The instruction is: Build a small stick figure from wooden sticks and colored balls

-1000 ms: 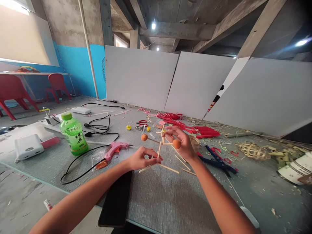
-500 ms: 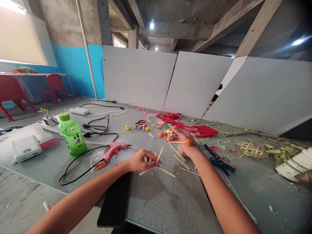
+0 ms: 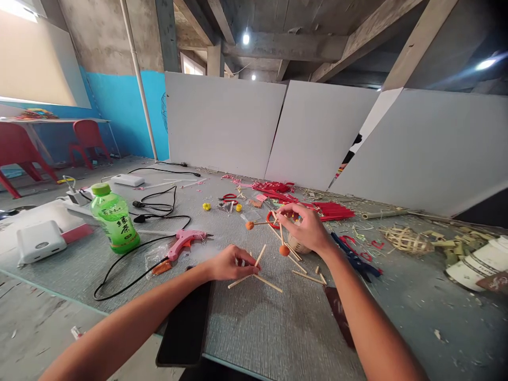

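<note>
My left hand (image 3: 230, 263) is closed in a pinch on joined wooden sticks (image 3: 270, 284), which splay out below and above the fingertips just over the table. Higher and to the right, the fingers of my right hand (image 3: 305, 228) grip a second stick piece. An orange ball (image 3: 284, 250) caps its downward stick, and another orange ball (image 3: 250, 225) sits at the end of the stick pointing left. My fingers partly cover its joint. Behind it stands a beige round container (image 3: 298, 244), half hidden. Loose wooden sticks (image 3: 307, 277) lie beneath my right hand.
A pink glue gun (image 3: 183, 242) with a black cable and a green bottle (image 3: 115, 218) are at the left. Near me lies a black phone (image 3: 184, 330). Blue-handled pliers (image 3: 355, 259) rest right of my right hand. Red strips (image 3: 331, 210) lie farther back.
My right hand has turned its stick piece, so one orange ball now hangs below and the other points left. The left hand, with its joined sticks, has barely moved.
</note>
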{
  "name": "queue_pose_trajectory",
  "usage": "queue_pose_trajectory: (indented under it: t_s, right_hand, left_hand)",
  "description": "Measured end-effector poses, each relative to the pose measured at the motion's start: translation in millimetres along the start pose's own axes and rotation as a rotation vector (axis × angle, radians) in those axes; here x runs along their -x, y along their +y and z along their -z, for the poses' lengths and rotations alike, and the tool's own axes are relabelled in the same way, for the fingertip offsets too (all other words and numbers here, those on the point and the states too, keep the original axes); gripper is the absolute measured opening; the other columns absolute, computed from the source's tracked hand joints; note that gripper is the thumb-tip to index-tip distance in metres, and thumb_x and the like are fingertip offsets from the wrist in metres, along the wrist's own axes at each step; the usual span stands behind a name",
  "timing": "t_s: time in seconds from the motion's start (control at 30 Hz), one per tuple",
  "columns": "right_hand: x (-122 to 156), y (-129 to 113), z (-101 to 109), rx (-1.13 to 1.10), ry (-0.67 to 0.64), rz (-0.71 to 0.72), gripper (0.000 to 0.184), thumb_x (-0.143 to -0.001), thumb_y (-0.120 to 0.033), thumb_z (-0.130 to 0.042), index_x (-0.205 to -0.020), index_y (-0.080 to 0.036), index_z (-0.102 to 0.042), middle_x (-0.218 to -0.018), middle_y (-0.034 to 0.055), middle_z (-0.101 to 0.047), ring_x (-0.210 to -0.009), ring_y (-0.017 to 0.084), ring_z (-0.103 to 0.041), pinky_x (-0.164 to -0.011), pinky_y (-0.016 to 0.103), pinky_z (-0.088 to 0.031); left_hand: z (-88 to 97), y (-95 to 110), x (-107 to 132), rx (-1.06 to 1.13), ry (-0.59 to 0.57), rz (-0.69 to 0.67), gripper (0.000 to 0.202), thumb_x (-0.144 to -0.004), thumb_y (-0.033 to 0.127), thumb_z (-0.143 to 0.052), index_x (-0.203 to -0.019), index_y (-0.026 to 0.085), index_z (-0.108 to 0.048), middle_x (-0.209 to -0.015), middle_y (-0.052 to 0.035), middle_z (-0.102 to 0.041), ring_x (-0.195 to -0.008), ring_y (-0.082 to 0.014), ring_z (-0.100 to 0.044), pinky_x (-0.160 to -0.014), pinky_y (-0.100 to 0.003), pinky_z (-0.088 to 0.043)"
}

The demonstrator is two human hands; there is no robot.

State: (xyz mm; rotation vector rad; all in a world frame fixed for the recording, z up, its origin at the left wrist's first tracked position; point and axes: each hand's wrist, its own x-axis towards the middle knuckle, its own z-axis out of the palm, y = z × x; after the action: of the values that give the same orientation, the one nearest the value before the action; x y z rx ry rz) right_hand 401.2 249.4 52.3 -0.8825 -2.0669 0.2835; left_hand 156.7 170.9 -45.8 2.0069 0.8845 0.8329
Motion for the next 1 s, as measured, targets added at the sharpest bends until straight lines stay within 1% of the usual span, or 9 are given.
queue_pose_trajectory:
  t_s: [0.17, 0.27, 0.37, 0.53, 0.63, 0.7, 0.83, 1.0]
  right_hand:
    - [0, -4, 3, -0.024, -0.085, -0.024, 0.021, -0.095, -0.042, -0.067, -0.095, -0.024, -0.078, -0.098, 0.0045, -0.08, -0.085, 0.021, -0.072, -0.078, 0.039, -0.056]
    - [0, -7, 3, -0.081, -0.146, -0.012, 0.023, -0.098, -0.045, -0.065, -0.097, -0.027, -0.08, -0.097, 0.0026, -0.081, -0.086, 0.021, -0.074, -0.078, 0.038, -0.058]
    - [1, -14, 1, -0.125, -0.178, 0.011, 0.022, -0.097, -0.043, -0.066, -0.099, -0.027, -0.081, -0.099, 0.0023, -0.082, -0.09, 0.021, -0.075, -0.079, 0.037, -0.06]
    - [1, -30, -2, -0.16, -0.227, 0.02, 0.017, -0.094, -0.037, -0.069, -0.096, -0.027, -0.081, -0.096, 0.0014, -0.083, -0.085, 0.019, -0.075, -0.068, 0.032, -0.058]
    - [1, -35, -3, -0.183, -0.244, 0.016, 0.016, -0.095, -0.035, -0.068, -0.098, -0.027, -0.081, -0.098, 0.0005, -0.083, -0.087, 0.019, -0.076, -0.072, 0.032, -0.059]
    - [2, -36, -5, -0.181, -0.248, 0.008, 0.015, -0.095, -0.033, -0.068, -0.098, -0.027, -0.081, -0.097, -0.0002, -0.082, -0.087, 0.018, -0.075, -0.076, 0.033, -0.06]
    - [3, -37, -9, -0.16, -0.253, 0.025, 0.013, -0.095, -0.033, -0.069, -0.098, -0.029, -0.081, -0.096, -0.0008, -0.082, -0.085, 0.018, -0.075, -0.073, 0.033, -0.06]
    - [5, -38, -13, -0.159, -0.265, 0.023, 0.012, -0.095, -0.034, -0.069, -0.098, -0.03, -0.08, -0.097, -0.0013, -0.082, -0.083, 0.017, -0.073, -0.074, 0.034, -0.059]
  left_hand:
    - [-0.1, -4, -1, -0.031, 0.041, 0.021, 0.037, -0.095, 0.046, -0.067, -0.098, 0.014, -0.084, -0.08, -0.006, -0.075, -0.071, -0.0129, -0.057, -0.062, -0.022, -0.041]
    - [-1.1, -8, -1, -0.03, 0.032, 0.044, 0.038, -0.095, 0.047, -0.066, -0.099, 0.014, -0.084, -0.077, -0.0041, -0.073, -0.068, -0.0115, -0.054, -0.06, -0.022, -0.039]
    - [-2.0, -11, -1, -0.009, 0.046, 0.055, 0.038, -0.094, 0.05, -0.068, -0.101, 0.015, -0.083, -0.075, -0.0024, -0.072, -0.065, -0.0107, -0.052, -0.06, -0.022, -0.039]
    - [-0.3, -10, -1, 0.004, 0.037, 0.0, 0.035, -0.096, 0.047, -0.067, -0.105, 0.018, -0.084, -0.085, -0.0045, -0.076, -0.071, -0.0125, -0.056, -0.064, -0.023, -0.04]
    - [0.4, -8, -2, 0.026, 0.047, -0.017, 0.034, -0.096, 0.046, -0.067, -0.106, 0.018, -0.084, -0.087, -0.0055, -0.077, -0.072, -0.013, -0.057, -0.067, -0.024, -0.042]
    - [0.0, -9, -2, 0.031, 0.056, -0.019, 0.034, -0.096, 0.046, -0.067, -0.104, 0.017, -0.084, -0.085, -0.0049, -0.076, -0.072, -0.0128, -0.057, -0.067, -0.024, -0.042]
    - [-1.0, -12, -2, 0.027, 0.065, -0.012, 0.035, -0.096, 0.047, -0.067, -0.103, 0.017, -0.084, -0.077, -0.0026, -0.072, -0.067, -0.0114, -0.051, -0.064, -0.023, -0.039]
    - [-0.5, -12, -1, 0.012, 0.081, -0.04, 0.034, -0.095, 0.046, -0.068, -0.105, 0.017, -0.084, -0.076, -0.0027, -0.069, -0.069, -0.0123, -0.052, -0.065, -0.024, -0.042]
